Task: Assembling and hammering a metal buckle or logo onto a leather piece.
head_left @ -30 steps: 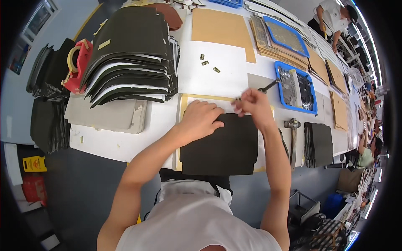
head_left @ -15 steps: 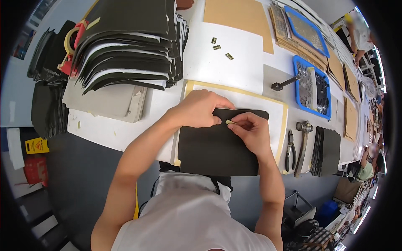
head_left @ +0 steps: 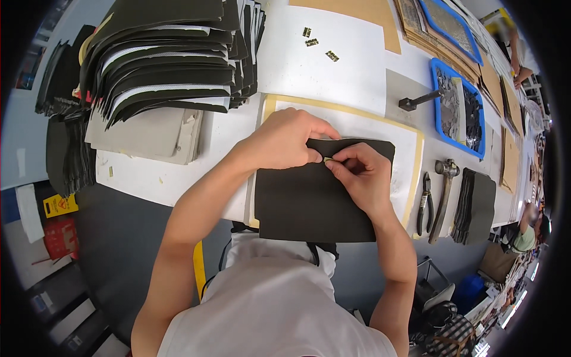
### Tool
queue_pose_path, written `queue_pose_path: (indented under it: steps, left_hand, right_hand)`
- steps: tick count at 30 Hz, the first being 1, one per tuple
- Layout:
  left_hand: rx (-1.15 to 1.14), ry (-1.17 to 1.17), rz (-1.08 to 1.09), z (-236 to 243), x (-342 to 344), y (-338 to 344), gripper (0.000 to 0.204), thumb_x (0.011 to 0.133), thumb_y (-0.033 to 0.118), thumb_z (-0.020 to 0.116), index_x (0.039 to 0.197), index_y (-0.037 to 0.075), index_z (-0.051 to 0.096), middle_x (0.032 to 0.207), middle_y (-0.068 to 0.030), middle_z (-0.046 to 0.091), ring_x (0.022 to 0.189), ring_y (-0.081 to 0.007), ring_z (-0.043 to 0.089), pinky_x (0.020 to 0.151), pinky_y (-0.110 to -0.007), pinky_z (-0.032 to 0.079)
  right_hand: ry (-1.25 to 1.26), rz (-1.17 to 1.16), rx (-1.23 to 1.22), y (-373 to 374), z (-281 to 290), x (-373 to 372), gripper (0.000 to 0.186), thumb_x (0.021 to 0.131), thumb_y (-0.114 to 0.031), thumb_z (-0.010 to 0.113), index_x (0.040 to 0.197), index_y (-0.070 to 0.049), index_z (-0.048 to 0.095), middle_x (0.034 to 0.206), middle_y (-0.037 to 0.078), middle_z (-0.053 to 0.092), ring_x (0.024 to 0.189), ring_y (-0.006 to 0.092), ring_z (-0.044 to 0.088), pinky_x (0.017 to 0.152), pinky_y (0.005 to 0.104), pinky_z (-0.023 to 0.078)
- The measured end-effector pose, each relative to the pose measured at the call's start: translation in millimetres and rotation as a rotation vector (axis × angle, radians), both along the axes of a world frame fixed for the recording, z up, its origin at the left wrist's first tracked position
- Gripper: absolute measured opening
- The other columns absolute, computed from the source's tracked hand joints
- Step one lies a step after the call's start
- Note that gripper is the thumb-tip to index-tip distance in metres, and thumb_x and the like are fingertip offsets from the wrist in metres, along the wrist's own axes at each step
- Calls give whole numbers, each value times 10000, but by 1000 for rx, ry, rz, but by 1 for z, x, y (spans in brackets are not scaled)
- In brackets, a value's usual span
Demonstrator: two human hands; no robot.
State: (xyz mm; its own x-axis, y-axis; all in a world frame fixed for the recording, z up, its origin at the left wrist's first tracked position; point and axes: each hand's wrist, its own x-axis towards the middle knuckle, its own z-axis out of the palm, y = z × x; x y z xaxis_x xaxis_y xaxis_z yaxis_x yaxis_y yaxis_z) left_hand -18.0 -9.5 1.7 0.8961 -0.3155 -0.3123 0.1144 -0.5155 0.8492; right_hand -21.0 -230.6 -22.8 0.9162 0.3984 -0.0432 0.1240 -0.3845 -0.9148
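In front of me, a black sheet lies over a white board with a yellow taped border. My left hand is closed over the sheet's far edge, thumb on top and fingers behind it. Between the thumb and fingertips of my right hand is a small pale-yellow piece, mostly covered by the fingers. It is held at the black sheet near its far edge, close to my left thumb. Whether it touches the sheet I cannot tell.
Several small brass-coloured metal pieces lie beyond the board. Tall black sheet stacks stand at left. To the right are pliers, a hammer, a black metal tool, a blue tray and more black sheets.
My right hand has brought the small yellow piece leftward, closer to my left thumb, and now covers more of it. The whole view has shifted slightly.
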Motion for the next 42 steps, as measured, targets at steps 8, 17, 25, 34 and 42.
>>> queue_pose_path:
  steps: [8,17,25,34,42]
  left_hand:
    - [-32,-9,1,0,0,0,491,745,-9,806,1223,90,747,1160,-141,764,1163,-294,710,960,-383,558]
    - [-36,-20,3,-8,0,0,480,754,-3,810,1221,88,747,1178,-133,759,1166,-297,707,954,-389,563]
    - [-57,-74,-1,-11,0,1,466,756,77,815,1216,122,755,1106,-162,763,1109,-292,724,912,-396,570]
    - [-46,-87,-12,-9,-1,1,472,752,69,802,1218,125,754,1085,-166,765,1108,-297,721,923,-404,561]
    - [-53,-93,-6,-4,-2,-2,500,740,-14,804,1224,98,747,1085,-158,774,1041,-255,736,873,-366,556]
  right_hand:
    - [3,-18,21,-1,-1,1,123,814,24,826,875,-1,722,834,43,688,645,91,665,586,238,527]
    - [-4,-15,31,0,-2,1,139,836,31,826,878,-16,702,801,-16,658,664,31,577,587,190,461]
    - [5,-22,40,-1,-4,1,136,841,24,826,877,-20,702,768,-23,649,648,23,566,576,186,449]
    - [12,-28,17,-1,-3,2,127,816,6,832,887,2,726,834,52,681,643,92,652,581,238,526]
    - [-41,-30,3,-2,-2,3,120,803,-2,834,899,-18,765,907,56,675,612,92,619,571,246,490]
